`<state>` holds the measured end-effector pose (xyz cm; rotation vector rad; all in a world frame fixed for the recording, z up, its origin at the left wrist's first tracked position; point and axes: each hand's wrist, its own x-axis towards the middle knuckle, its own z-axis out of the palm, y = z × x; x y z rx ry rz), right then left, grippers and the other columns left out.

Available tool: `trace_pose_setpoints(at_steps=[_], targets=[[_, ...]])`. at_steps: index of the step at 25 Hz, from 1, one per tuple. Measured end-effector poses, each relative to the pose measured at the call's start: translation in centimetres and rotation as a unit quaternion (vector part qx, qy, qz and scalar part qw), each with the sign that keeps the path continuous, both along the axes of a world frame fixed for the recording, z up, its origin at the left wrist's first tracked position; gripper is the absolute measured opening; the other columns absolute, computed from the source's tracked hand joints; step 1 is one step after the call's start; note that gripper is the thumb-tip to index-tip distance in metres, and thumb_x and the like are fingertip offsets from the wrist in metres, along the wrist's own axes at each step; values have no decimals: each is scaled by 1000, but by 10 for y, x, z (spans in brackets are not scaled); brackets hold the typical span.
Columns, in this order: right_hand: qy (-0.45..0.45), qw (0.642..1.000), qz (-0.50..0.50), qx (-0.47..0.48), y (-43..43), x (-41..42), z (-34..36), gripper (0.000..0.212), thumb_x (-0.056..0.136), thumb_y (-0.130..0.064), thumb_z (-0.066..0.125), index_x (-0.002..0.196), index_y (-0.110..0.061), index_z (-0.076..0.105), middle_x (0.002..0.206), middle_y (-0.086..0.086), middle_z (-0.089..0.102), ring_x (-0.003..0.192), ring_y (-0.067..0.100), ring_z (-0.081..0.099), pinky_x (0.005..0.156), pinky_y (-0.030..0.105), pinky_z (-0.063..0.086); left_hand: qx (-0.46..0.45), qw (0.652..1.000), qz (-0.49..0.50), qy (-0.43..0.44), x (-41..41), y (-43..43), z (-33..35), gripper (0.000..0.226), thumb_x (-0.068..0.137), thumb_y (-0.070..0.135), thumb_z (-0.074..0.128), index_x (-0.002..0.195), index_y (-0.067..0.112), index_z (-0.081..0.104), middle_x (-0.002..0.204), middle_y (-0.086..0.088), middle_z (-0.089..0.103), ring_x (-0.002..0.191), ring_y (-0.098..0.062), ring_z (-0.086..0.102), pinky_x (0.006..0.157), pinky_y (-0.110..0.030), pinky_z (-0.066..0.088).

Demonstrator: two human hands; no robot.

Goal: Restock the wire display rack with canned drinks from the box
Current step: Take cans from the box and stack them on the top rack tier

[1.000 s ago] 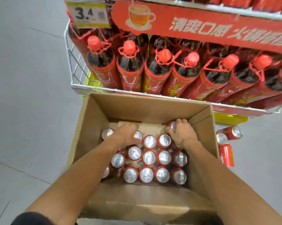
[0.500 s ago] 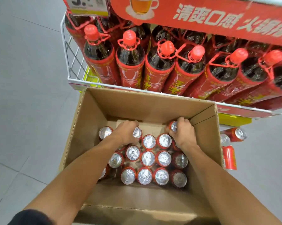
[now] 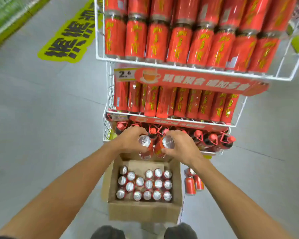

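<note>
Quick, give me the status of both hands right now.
Left hand: grips a red aluminium drink can with silver top.
Right hand: grips a second red aluminium drink can.

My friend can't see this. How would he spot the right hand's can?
Find the cardboard box by the wire rack. Above its far edge the right hand grips a red can beside the other can in the left hand. It is the right one, held up, unlike cans in the box.

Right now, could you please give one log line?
left hand grips left can | right hand grips right can | both above box | rack ahead
</note>
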<state>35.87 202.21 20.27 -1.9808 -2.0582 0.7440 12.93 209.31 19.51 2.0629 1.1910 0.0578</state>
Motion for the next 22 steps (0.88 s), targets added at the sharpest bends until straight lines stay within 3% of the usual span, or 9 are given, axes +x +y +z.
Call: trace_pose_setpoints(at_steps=[2,6,8,11,14,17,19,22], targets=[[1,999,12,31,1,0,121,54,78,-38,82,124,-14,65,120,6,69,114,28,63,91,40,50,14,1000,-17,-21,1,9,125,60,55,49,75,104,17,72,95,5,69,86,-15,63,76,-35,52],[9,994,15,111,5,6,321,67,77,-38,84,135,-14,63,128,4,70,119,25,64,98,35,47,41,995,-19,-88,5,29,319,41,63,30,84,97,25,61,81,15,58,69,0,53,66,-25,41],[18,987,3,161,9,14,403,65,76,-34,86,134,-11,65,126,5,72,117,23,65,96,31,46,59,991,-25,-121,13,40,399,40,60,38,81,94,26,62,80,13,62,70,-2,57,66,-27,45],[51,971,-11,234,24,36,494,57,73,-30,88,124,-15,70,107,-1,77,98,16,70,83,28,49,93,975,-18,-203,37,57,492,41,62,42,80,95,21,69,84,3,72,74,-8,64,71,-35,52],[53,959,-22,279,53,69,546,56,73,-37,87,123,-16,71,105,-3,77,95,14,71,85,32,55,110,955,12,-276,71,77,553,31,71,27,81,96,10,72,81,-4,73,69,-3,59,66,-26,50],[82,947,-33,308,89,110,573,52,73,-42,85,118,-19,73,102,-4,77,91,12,71,86,35,57,155,941,40,-299,117,105,582,32,72,34,81,94,11,76,87,-14,75,73,-5,60,69,-28,48],[83,950,-40,298,113,138,580,52,72,-43,86,117,-18,74,102,-5,77,91,10,70,87,33,57,155,941,76,-292,149,125,586,26,73,33,83,91,15,77,87,-9,76,70,-1,58,69,-24,47],[81,954,-34,287,140,172,576,49,72,-48,84,109,-18,77,99,-2,78,92,15,71,88,40,56,155,943,105,-276,187,147,574,18,79,26,84,93,14,79,81,4,70,63,3,52,68,-21,45]])
